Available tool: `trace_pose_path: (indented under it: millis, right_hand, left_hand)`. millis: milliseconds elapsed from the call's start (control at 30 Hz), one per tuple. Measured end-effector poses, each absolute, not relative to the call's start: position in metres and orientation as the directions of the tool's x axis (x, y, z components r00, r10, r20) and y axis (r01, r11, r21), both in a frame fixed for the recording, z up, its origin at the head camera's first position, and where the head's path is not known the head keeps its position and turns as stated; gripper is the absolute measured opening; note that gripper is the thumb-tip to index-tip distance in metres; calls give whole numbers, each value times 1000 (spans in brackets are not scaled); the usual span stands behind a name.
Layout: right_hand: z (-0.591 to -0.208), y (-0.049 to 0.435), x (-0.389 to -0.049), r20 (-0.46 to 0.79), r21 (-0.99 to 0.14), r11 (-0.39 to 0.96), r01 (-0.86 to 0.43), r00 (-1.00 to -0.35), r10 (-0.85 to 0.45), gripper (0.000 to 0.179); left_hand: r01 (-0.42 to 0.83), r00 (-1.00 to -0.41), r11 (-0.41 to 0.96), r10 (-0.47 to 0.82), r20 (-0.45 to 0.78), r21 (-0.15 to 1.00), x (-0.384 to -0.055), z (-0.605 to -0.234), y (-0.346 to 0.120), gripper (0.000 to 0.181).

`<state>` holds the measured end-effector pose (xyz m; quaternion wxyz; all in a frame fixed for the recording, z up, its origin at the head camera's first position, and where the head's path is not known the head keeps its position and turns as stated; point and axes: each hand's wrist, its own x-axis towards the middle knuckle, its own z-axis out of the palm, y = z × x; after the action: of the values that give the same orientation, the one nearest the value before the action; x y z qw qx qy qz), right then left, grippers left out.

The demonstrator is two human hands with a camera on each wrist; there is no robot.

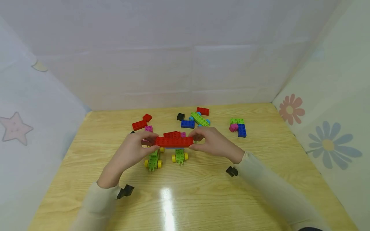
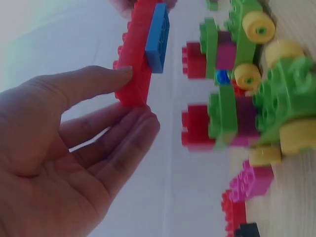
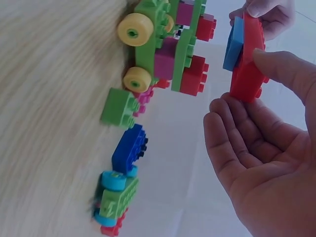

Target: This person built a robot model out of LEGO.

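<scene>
Both hands hold a long red studded bar level above the table. My left hand (image 1: 134, 146) pinches the left end of the red bar (image 1: 174, 142) between thumb and fingertips. My right hand (image 1: 214, 143) grips the opposite end the same way. Fixed under the bar's middle is a blue brick (image 2: 157, 39), best seen in the wrist views. Below stand two green wheeled bases with yellow wheels, the left base (image 1: 153, 162) and the right base (image 1: 180, 156). Each carries a stack of purple, green and red bricks, the red brick (image 3: 193, 75) on top; the bar partly hides these stacks in the head view.
Behind the hands lie red bricks (image 1: 139, 125), a pink brick (image 1: 148, 128), a black brick (image 1: 180, 116), a blue brick (image 1: 188, 124) and a green base with blue wheels (image 1: 200, 119). Farther right sit a blue brick (image 1: 242, 131), a green brick (image 1: 237, 121) and a pink piece (image 1: 233, 127).
</scene>
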<state>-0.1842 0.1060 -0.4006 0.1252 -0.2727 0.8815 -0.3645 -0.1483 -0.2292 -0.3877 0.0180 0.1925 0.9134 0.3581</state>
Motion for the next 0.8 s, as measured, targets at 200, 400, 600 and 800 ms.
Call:
trace_pose_path:
  millis: [200,400,600,800]
  right_hand:
    - [-400,86,-191,2,-723,577,-380,-837,-548,40]
    - [-407,73,-195,2,-716,595,-366,-852,-523,42]
    - [-406,64,-195,-8,-700,619,-355,-863,-504,44]
    - [-406,60,-194,8,-692,619,-370,-862,-506,44]
  left_hand:
    - [354,-919,622,372,134,698,-164,-398,-253,41]
    - [321,-925,623,366,97,713,-173,-406,-265,41]
    - [284,-932,614,359,59,737,-178,-414,-272,42]
    - [211,-938,594,345,-9,777,-182,-419,-278,41]
